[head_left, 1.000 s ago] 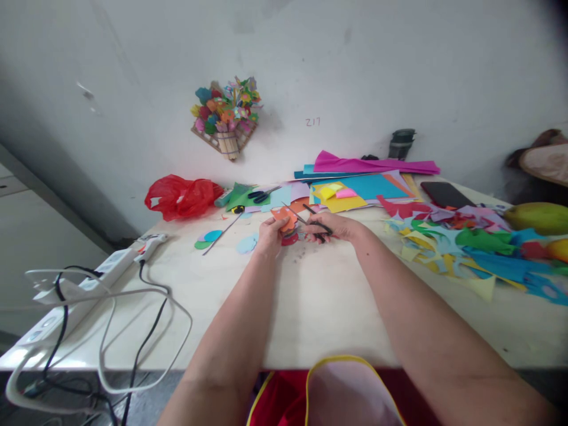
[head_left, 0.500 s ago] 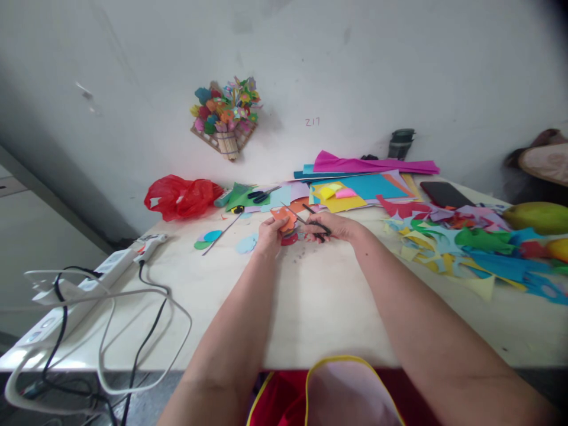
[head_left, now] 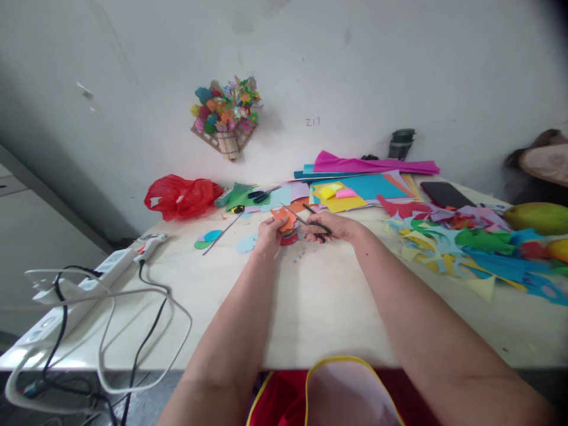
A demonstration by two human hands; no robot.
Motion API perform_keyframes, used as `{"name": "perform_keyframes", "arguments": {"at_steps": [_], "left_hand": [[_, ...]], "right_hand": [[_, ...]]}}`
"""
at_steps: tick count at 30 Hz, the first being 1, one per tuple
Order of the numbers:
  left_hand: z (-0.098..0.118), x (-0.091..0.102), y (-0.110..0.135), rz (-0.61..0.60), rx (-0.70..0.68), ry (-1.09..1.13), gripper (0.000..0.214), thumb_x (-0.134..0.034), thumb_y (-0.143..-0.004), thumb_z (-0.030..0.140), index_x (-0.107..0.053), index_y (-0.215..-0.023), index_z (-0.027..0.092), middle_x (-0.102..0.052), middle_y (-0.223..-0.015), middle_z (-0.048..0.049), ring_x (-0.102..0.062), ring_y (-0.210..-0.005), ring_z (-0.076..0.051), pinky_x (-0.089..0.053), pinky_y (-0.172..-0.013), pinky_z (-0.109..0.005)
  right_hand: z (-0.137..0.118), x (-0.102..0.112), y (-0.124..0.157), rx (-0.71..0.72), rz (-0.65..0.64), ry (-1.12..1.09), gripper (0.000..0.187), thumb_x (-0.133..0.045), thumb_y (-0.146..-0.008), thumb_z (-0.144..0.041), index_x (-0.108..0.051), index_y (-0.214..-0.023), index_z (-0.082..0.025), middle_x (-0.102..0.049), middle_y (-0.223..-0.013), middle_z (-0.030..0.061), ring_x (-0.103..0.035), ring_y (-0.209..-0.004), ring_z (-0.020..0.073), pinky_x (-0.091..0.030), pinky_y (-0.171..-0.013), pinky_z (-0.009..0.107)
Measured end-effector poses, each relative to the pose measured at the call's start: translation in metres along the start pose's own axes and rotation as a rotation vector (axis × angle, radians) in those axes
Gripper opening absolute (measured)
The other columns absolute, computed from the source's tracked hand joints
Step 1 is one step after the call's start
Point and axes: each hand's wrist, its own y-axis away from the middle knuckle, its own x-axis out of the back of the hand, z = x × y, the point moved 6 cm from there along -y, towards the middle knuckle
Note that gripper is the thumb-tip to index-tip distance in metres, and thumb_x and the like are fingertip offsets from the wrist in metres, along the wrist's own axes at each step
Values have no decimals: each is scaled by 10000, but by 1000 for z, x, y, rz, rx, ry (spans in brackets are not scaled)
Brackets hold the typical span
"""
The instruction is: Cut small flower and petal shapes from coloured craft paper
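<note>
Between the thumb and fingers of my left hand (head_left: 268,234) is an orange paper flower (head_left: 286,219) with a scalloped edge. My right hand (head_left: 331,227) is closed around the black handles of a pair of scissors (head_left: 318,225). Their blades are spread and point left, one close to the flower's right edge. Beneath the hands lie red and other coloured paper cut-outs (head_left: 290,239), partly hidden by my fingers. Just left of my left hand are light blue paper cut-outs (head_left: 247,244).
Blue and green paper circles (head_left: 213,235) lie by a thin stick. Behind are a red plastic bag (head_left: 181,197), a second pair of scissors (head_left: 261,195) and coloured paper sheets (head_left: 377,186). Paper scraps (head_left: 470,242) cover the right side; a power strip (head_left: 84,290) with cables runs along the left.
</note>
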Motion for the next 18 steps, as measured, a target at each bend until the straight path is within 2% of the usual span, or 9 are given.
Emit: {"name": "perform_keyframes", "arguments": {"at_steps": [10,18], "left_hand": [[0,1,0,-19,29,8,214,-829,-644,82,-670,-772,146,-726,-739,-47,-712,-643,-167,-596,-742,-311],[1,2,0,-47,52,-15,196,-821,-647,88,-687,-781,137,-742,-781,-82,-713,-675,-180,-585,-691,-294]], "right_hand": [[2,1,-1,18,-12,-6,255,-788,-859,-266,-595,-733,-157,-639,-547,1,-542,-405,81,-304,-313,163],[-1,0,2,13,-25,20,227,-713,-907,-282,-600,-753,-160,-621,-542,-7,-536,-412,74,-289,-323,154]]}}
